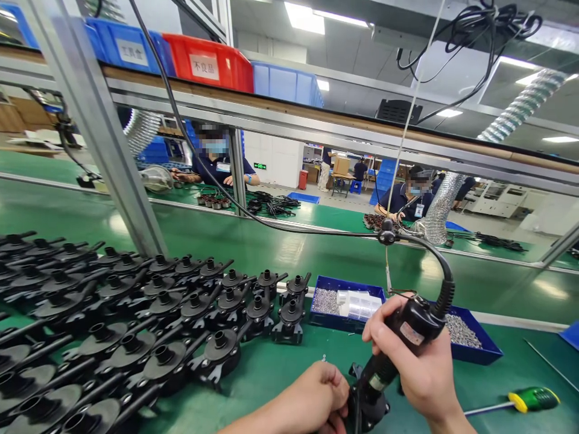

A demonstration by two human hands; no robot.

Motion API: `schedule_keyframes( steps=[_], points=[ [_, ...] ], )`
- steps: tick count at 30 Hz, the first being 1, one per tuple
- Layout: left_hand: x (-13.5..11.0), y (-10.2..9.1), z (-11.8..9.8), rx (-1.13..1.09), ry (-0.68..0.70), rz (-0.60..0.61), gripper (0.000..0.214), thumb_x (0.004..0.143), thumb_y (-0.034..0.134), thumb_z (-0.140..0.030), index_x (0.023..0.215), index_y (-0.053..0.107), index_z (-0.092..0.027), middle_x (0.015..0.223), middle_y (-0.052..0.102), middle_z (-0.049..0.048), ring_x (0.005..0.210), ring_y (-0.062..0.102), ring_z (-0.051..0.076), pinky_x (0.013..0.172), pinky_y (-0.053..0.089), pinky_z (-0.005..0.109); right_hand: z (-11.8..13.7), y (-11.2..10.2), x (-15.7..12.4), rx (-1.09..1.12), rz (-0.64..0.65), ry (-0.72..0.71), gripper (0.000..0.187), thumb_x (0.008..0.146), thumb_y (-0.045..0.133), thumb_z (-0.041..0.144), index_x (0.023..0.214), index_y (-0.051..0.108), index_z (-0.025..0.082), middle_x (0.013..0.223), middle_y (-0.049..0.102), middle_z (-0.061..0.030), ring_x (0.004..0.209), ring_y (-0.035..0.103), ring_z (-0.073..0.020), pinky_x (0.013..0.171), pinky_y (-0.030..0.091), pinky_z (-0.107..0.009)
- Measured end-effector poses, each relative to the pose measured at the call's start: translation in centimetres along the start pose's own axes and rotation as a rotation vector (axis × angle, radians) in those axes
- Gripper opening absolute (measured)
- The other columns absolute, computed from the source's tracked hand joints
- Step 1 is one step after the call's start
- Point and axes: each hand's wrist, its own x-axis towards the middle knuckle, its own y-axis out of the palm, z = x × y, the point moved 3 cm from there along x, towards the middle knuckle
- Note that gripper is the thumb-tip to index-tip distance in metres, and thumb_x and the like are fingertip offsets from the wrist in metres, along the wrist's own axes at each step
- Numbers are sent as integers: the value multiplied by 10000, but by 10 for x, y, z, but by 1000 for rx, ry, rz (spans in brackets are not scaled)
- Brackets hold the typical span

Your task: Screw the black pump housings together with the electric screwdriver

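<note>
My right hand [420, 361] is wrapped round a black corded electric screwdriver [384, 361], tilted with its lower end down and to the left. Beneath it sits a black pump-like plastic part [377, 413], mostly covered by the tool and my hands. My left hand [321, 392] is closed at the left side of this part, fingers curled against it; the fingertips are partly hidden. The screwdriver's tip is out of sight behind the left fingers. Rows of similar black pump-like parts [219, 349], each with a round top and a side tube, stand on the left.
Blue trays of small screws [325, 301] stand behind my hands, one also holding white pieces. A green-and-yellow screwdriver [534, 399] lies at right. The tool's cable [289, 229] hangs across the bench from a white cord. Masked co-workers [221, 163] sit beyond the metal frame.
</note>
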Motion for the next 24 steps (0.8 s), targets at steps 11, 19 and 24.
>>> schedule_keyframes(
  steps=[11, 19, 24],
  points=[
    [3, 5, 9, -69, -65, -147, 552, 538, 969, -297, 869, 533, -228, 546, 603, -69, 421, 508, 96, 363, 344, 189, -2, 1, -1, 81, -21, -1, 222, 943, 799, 387, 925, 650, 224, 729, 723, -35, 583, 618, -186, 571, 488, -328],
    [-5, -2, -7, 20, -86, -37, 499, 596, 942, -287, 844, 512, -235, 563, 639, -35, 427, 547, 101, 339, 394, 160, -12, 7, -1, 151, 30, -12, 203, 972, 783, 361, 953, 632, 227, 760, 734, -36, 594, 605, -174, 592, 491, -321],
    [-8, -2, -8, 52, -43, -5, 571, 610, 996, -424, 870, 529, -222, 626, 650, -45, 482, 594, 101, 408, 493, 186, -17, 17, 4, 378, 393, 3, 320, 914, 834, 427, 947, 569, 249, 728, 663, 10, 602, 662, -191, 568, 530, -321]
  ],
)
